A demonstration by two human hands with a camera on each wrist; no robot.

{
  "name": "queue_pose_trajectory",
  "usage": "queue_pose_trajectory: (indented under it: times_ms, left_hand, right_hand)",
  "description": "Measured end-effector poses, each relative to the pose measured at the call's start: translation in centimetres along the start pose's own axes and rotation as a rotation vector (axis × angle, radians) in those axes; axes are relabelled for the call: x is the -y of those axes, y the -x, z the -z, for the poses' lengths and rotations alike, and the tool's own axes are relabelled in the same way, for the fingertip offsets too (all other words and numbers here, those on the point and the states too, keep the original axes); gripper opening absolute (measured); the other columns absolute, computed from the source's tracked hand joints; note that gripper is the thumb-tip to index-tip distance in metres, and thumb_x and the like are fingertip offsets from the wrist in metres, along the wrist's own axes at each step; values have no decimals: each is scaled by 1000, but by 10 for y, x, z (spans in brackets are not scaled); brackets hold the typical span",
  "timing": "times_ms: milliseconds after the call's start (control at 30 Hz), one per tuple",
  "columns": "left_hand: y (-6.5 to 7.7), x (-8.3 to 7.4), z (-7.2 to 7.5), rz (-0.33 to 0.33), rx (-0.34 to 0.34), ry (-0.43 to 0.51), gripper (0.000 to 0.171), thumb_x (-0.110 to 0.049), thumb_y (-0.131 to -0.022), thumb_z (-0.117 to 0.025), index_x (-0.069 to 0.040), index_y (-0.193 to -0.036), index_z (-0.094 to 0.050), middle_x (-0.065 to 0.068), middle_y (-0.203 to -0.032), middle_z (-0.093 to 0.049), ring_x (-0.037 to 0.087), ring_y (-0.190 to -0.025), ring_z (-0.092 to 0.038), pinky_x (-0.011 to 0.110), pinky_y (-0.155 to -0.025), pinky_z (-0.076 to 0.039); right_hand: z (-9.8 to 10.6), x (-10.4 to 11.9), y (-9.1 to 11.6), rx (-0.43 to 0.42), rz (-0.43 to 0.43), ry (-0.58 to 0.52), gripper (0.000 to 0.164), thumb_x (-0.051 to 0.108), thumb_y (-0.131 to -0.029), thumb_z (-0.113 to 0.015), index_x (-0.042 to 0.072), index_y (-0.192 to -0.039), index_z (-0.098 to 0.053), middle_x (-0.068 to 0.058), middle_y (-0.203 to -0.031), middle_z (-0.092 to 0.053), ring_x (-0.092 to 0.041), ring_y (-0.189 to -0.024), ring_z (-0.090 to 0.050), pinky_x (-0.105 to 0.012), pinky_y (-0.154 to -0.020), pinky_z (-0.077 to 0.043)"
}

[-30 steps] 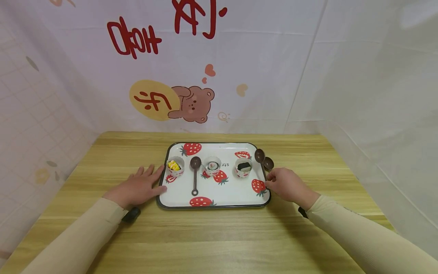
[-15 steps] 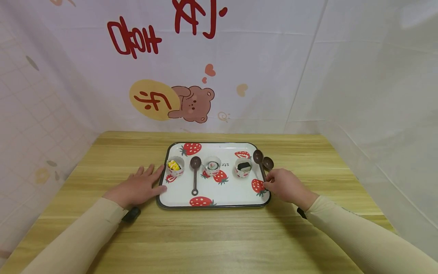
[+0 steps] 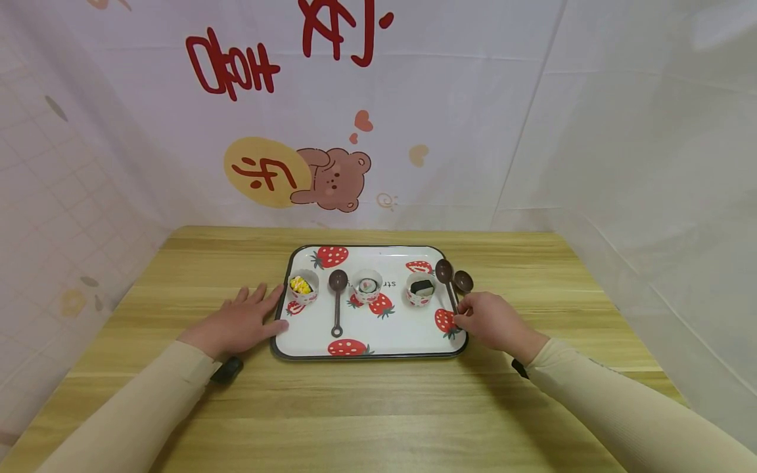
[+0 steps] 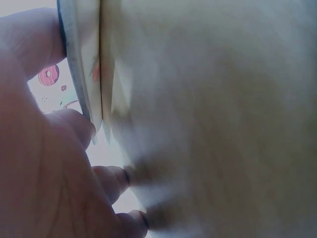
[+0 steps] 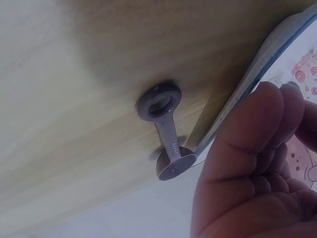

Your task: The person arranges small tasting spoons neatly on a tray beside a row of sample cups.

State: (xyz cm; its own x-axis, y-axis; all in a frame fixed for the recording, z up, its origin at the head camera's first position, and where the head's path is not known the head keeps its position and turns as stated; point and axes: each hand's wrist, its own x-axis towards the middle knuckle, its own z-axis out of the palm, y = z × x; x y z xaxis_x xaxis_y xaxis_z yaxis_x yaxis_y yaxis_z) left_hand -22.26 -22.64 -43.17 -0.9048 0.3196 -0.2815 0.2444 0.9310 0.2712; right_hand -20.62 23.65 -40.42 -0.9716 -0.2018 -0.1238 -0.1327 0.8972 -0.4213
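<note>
A white strawberry-print tray [image 3: 390, 335] with a dark rim lies on the table. My left hand [image 3: 239, 322] rests at its left edge, fingers spread and thumb over the rim; the left wrist view shows fingers [image 4: 44, 39] against the tray's side. At the right edge my right hand [image 3: 493, 322] pinches the handle of a brown spoon [image 3: 444, 270], its bowl over the tray's right rim. A second brown spoon [image 3: 464, 282] lies on the table just outside; its ring-ended handle [image 5: 167, 131] shows in the right wrist view. Another brown spoon [image 3: 338, 281] lies on the tray.
Three small paper cups stand in a row on the tray, holding a yellow-topped sushi piece [image 3: 300, 285], a round sushi roll [image 3: 367, 286] and a black-banded piece [image 3: 422, 288]. White printed cloth [image 3: 443, 98] hangs behind the wooden table [image 3: 378, 420].
My right hand has shifted slightly left with the spoon, whose bowl has moved left and a little nearer, onto the tray's side. The left hand has not moved.
</note>
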Motion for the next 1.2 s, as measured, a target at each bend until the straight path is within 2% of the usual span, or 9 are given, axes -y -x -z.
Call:
queue_pose_trajectory:
  times_ms: [400, 933, 1200]
  left_hand:
    - [0, 0, 0, 5, 4, 7, 93, -70, -101, -49, -9, -168, -24, 36, -169, -20, 67, -152, -13, 81, -118, -18]
    - [1, -2, 2, -2, 1, 16, 92, -67, -102, -50, -8, -168, -24, 36, -169, -21, 68, -152, -12, 82, -117, -18]
    - [1, -2, 2, 8, 5, 18, 93, -68, -102, -50, -8, -168, -24, 36, -169, -20, 68, -152, -12, 82, -118, -18]
  right_hand:
    - [0, 3, 0, 6, 7, 18, 16, 19, -96, -74, 5, -91, -73, -4, -80, -69, -15, -65, -56, -28, -57, -45]
    - [1, 16, -3, 26, -25, -26, 16, 21, -98, -73, 5, -98, -73, -3, -80, -66, -16, -68, -55, -29, -58, -45]
    - [-2, 27, -3, 14, 7, -45, 11, 18, -97, -71, 7, -95, -73, -1, -80, -74, -13, -69, -59, -27, -60, -48]
